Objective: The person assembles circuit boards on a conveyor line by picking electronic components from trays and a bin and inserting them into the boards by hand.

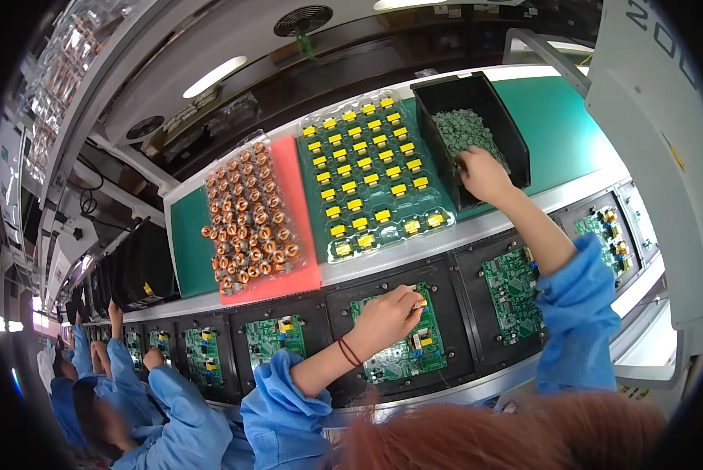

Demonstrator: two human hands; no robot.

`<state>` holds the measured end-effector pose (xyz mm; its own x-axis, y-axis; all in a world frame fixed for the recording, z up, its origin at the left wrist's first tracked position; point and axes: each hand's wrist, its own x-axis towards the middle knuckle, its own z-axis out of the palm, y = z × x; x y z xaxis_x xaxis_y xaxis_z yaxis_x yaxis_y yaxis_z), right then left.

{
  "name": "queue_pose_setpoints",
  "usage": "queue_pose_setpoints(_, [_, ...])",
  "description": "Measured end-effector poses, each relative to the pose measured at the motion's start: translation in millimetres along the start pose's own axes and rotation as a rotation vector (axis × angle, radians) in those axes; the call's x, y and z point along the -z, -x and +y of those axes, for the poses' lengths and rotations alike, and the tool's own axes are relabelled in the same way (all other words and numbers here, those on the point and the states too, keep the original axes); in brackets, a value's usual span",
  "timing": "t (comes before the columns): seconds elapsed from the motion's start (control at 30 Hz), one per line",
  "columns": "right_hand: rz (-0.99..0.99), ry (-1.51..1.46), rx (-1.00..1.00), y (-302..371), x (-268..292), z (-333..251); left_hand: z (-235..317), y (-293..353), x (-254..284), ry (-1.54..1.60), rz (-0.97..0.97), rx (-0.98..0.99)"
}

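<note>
My left hand, with a dark red cord at its wrist, is over a green circuit board in a black carrier. Its fingers pinch a small orange-and-yellow component near the board's upper edge; I cannot tell whether the part touches the board. Farther right, my right hand reaches into a black bin of small grey-green parts. Its fingers are curled together at the pile, and whatever lies between them is hidden.
Beyond the carriers sit a clear tray of yellow transformers and copper-wound coils on a red sheet. More boards line the conveyor on both sides. A grey machine frame stands at right; co-workers in blue sleeves work at left.
</note>
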<state>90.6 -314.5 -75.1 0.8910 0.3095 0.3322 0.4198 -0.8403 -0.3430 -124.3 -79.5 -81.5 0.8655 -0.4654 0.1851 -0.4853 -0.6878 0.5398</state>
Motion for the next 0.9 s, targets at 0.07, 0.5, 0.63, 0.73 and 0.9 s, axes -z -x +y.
queue_pose_setpoints(0.07, [0.046, 0.085, -0.019, -11.2, -14.1, 5.8, -0.7, -3.7, -3.0, -0.062, 0.029, -0.069])
queue_pose_setpoints(0.5, [-0.422, -0.2, -0.168, -40.7, 11.3, 13.1, -2.2, -12.6, -10.6, -0.045, 0.044, -0.016])
queue_pose_setpoints(0.63, [-0.033, 0.096, -0.114, -36.2, -12.5, 28.9, 1.1, -15.0, -14.0, -0.019, 0.059, 0.004])
queue_pose_setpoints(0.73, [-0.042, 0.153, -0.19, -40.8, -15.1, 7.3, 2.2, -11.6, -17.0, -0.051, 0.092, 0.012])
queue_pose_setpoints(0.9, [-0.048, 0.198, -0.1, -49.3, -26.3, 20.4, 2.1, -15.9, -19.1, -0.04, 0.111, -0.045])
